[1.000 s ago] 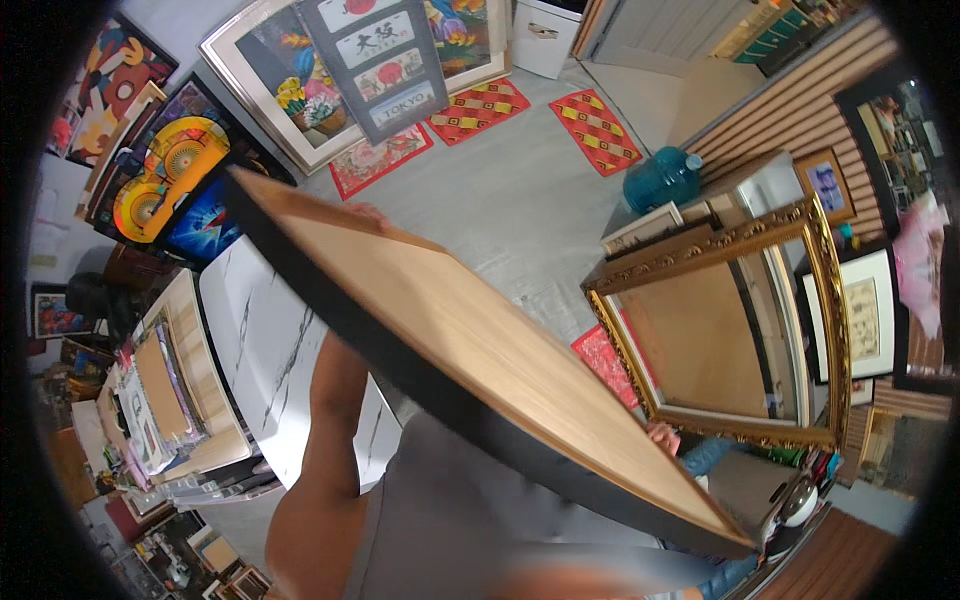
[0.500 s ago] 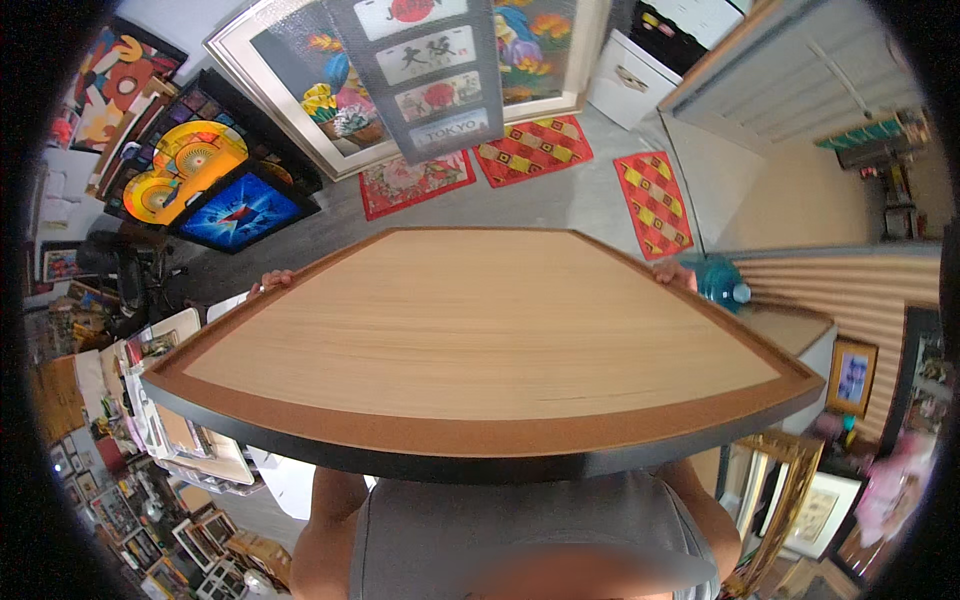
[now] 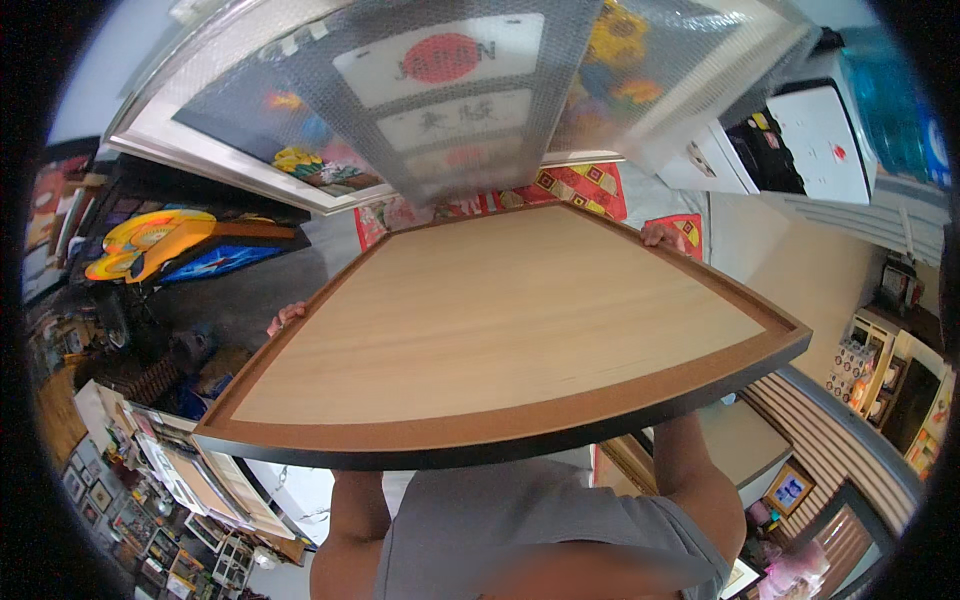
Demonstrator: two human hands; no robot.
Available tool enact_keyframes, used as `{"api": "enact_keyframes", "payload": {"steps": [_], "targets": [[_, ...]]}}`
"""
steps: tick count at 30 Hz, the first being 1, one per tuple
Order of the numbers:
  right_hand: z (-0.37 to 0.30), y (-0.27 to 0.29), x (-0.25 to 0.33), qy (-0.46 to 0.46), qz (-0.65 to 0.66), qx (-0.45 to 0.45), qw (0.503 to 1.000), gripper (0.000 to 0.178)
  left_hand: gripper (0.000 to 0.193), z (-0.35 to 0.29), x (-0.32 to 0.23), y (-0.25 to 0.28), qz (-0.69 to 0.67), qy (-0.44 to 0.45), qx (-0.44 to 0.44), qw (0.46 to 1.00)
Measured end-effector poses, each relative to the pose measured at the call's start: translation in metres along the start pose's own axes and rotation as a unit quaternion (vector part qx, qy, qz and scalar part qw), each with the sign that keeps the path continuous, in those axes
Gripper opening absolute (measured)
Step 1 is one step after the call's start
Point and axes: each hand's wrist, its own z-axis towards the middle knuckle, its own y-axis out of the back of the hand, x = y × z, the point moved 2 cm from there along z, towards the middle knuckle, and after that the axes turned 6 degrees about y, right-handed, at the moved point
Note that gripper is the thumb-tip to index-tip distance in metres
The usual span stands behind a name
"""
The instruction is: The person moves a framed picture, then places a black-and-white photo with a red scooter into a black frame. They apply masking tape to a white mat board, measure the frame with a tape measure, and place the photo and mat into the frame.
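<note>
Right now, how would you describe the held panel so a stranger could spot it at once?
Find the large cream-framed flower picture across the top. Below it, a flat panel is held at its sides by the left grip and right grip. Unlike the orange-and-yellow picture to its left, its upper face is plain pale wood, bordered in brown.

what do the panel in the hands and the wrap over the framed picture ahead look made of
Panel: wood or wood-look board, matte, with pale streaky grain. Its brown rim: perhaps fibreboard, evenly toned; the black outer edge: smooth, perhaps painted wood. Wrap: likely clear plastic bubble film, glossy, with dimples and glare.
</note>
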Motion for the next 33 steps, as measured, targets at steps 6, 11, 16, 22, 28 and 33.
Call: {"api": "enact_keyframes", "payload": {"steps": [6, 11, 16, 22, 28, 33], "targets": [[0.121, 0.023, -0.074, -0.024, 0.039, 0.032, 0.998, 0.049, 0.028, 0.087, 0.020, 0.000, 0.005, -0.011, 0.000, 1.000], [0.176, 0.056, -0.100, -0.072, 0.050, 0.054, 0.995, 0.041, 0.027, 0.152, 0.037, -0.015, -0.006, -0.019, 0.005, 1.000], [0.213, 0.039, -0.112, -0.086, -0.019, -0.301, 0.950, 0.027, 0.029, 0.239, 0.064, -0.024, -0.015, -0.030, -0.188, 0.982], [0.274, 0.029, -0.133, -0.178, -0.046, -0.383, 0.905, 0.028, 0.038, 0.298, 0.056, -0.016, 0.118, 0.048, -0.382, 0.915], [0.300, 0.041, -0.149, -0.204, -0.091, -0.356, 0.907, 0.026, 0.038, 0.334, 0.060, -0.018, 0.115, 0.063, -0.387, 0.913], [0.308, 0.041, -0.153, -0.211, -0.087, -0.356, 0.906, 0.023, 0.037, 0.344, 0.065, -0.025, 0.133, 0.075, -0.384, 0.911]]}}
